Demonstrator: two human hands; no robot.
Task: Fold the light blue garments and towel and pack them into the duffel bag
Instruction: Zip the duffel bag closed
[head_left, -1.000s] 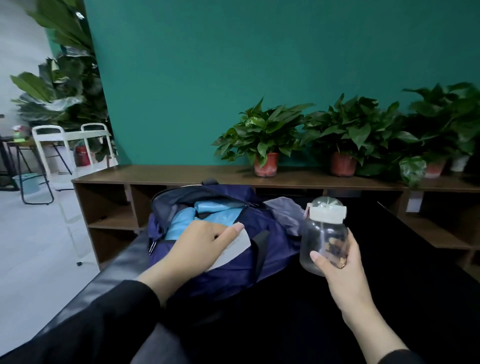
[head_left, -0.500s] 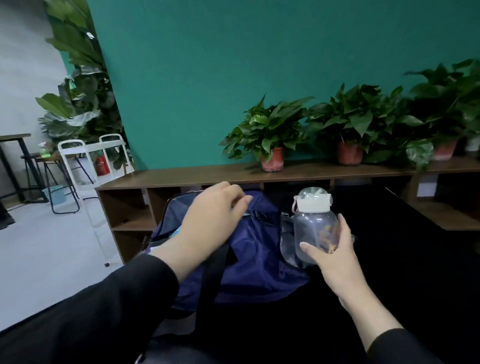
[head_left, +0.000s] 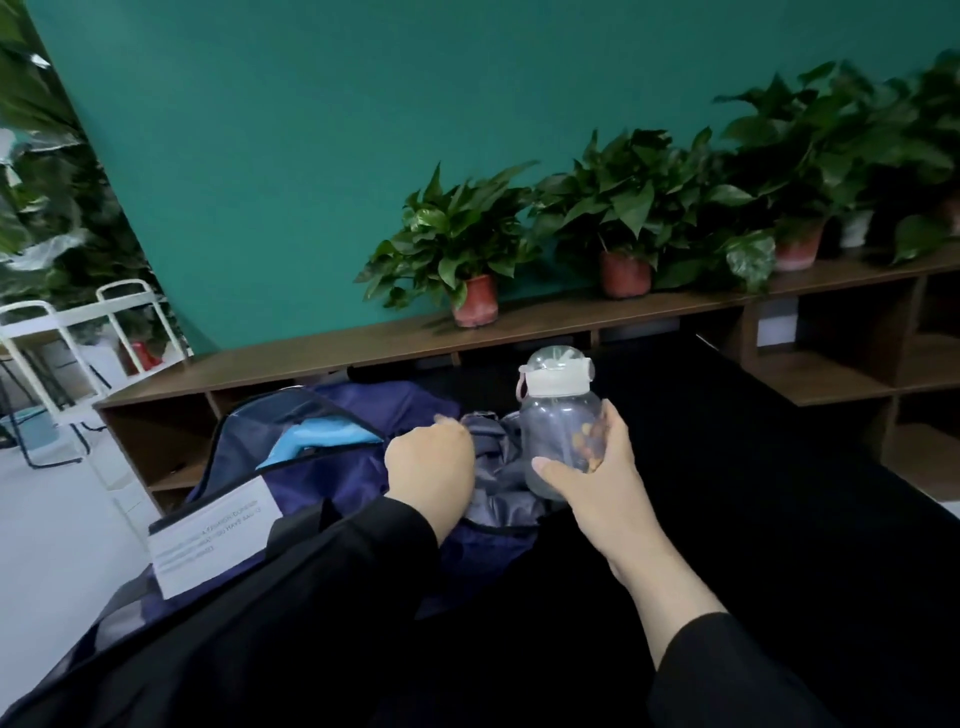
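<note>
The left hand is curled, fingers gripping the grey lining fabric at the navy duffel bag's right end. The right hand wraps a clear water bottle with a white lid, upright just right of the bag. Light blue garments lie inside the bag's open mouth, left of both hands.

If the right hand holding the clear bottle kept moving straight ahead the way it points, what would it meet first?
Probably the grey lining at the open end of the duffel bag, just beyond the right hand and its clear bottle; the left hand is beside it. Depth is uncertain.
</note>
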